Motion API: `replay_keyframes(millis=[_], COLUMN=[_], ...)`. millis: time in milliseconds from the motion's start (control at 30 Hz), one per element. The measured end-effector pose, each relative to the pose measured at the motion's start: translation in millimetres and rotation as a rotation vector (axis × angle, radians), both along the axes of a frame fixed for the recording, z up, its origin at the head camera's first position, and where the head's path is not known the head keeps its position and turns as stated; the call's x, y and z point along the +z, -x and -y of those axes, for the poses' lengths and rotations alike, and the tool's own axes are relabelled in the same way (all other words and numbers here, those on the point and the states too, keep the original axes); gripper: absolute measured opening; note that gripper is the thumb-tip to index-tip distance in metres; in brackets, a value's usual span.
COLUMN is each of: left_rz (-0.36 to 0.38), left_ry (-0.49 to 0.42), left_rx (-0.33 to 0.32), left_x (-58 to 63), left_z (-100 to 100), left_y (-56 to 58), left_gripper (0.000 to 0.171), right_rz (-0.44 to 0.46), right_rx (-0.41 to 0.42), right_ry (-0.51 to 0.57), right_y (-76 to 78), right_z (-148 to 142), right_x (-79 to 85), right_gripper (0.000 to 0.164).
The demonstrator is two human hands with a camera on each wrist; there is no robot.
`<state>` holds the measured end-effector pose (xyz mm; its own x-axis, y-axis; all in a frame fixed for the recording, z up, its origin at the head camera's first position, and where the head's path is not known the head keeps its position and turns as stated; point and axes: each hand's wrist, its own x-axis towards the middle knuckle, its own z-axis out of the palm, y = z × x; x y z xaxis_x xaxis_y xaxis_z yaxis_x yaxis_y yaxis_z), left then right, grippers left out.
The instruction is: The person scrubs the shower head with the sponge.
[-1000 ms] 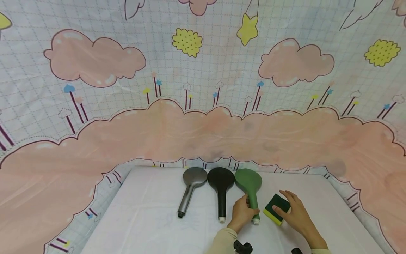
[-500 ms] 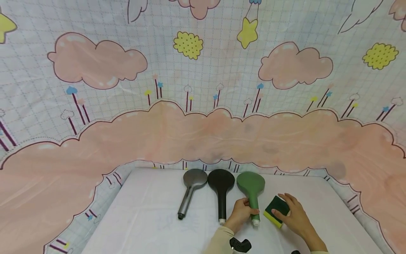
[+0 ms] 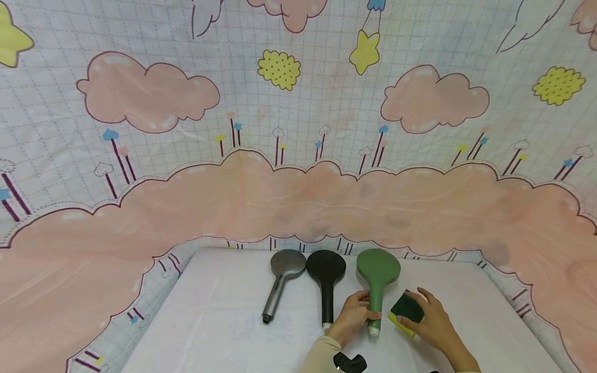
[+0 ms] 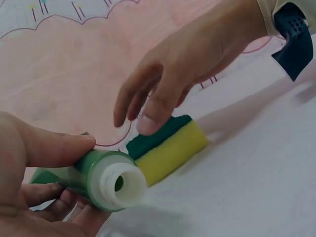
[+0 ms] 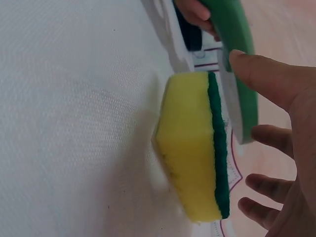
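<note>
Nearest, the left hand (image 3: 352, 318) curls thumb and fingers round the handle of the green shower head (image 3: 378, 274), close to its white threaded end, which points toward the person. Just right of that handle, the right hand (image 3: 429, 321) rests with spread, relaxed fingers on the sponge (image 3: 406, 309), fingertips pressing its dark green top; the yellow underside lies on the white table (image 3: 210, 321). The sponge sits just beside the green handle. Left of the green shower head lies the black shower head (image 3: 326, 270), and beyond that the grey shower head (image 3: 286, 263), handles toward the person. Behind all three hangs the cloud-print cloth (image 3: 298, 129).
</note>
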<state>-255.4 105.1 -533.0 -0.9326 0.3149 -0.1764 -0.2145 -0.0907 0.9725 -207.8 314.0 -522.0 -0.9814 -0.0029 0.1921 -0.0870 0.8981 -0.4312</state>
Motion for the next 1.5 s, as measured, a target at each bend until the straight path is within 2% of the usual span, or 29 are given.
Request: replay_keyframes(millis=[300,533,733,1100,1300,1500], left_rz=[-0.062,-0.067,-0.087,-0.088,-0.074,-0.079], left_ry=[-0.086,-0.133,-0.191,-0.261,-0.321,-0.349], left_rx=[-0.085,-0.134,-0.173,-0.189,-0.175,-0.18], left_x=[16.3,28.3,40.0,55.6,61.5,62.5], left_z=[14.8,27.1,37.6,58.8,68.1,80.6], left_y=[-8.4,-11.5,-14.2,-21.3,-21.9,-23.6], left_gripper=[0.057,0.058,0.059,0.062,0.065,0.066], right_rz=[0.012,0.124,0.167,0.214,0.194,0.147], right_rx=[0.017,0.003,0.001,0.001,0.01,0.013], right_ry=[-0.012,-0.051,-0.061,-0.041,-0.042,-0.038], right_y=[2.1,11.3,16.3,18.9,21.1,19.1], right_z=[1.8,0.6,-1.6,-5.2,-6.9,-3.8], right_x=[1.0,-0.9,-1.3,-1.1,0.7,3.5], right_gripper=[0.078,0.082,0.082,0.082,0.081,0.079])
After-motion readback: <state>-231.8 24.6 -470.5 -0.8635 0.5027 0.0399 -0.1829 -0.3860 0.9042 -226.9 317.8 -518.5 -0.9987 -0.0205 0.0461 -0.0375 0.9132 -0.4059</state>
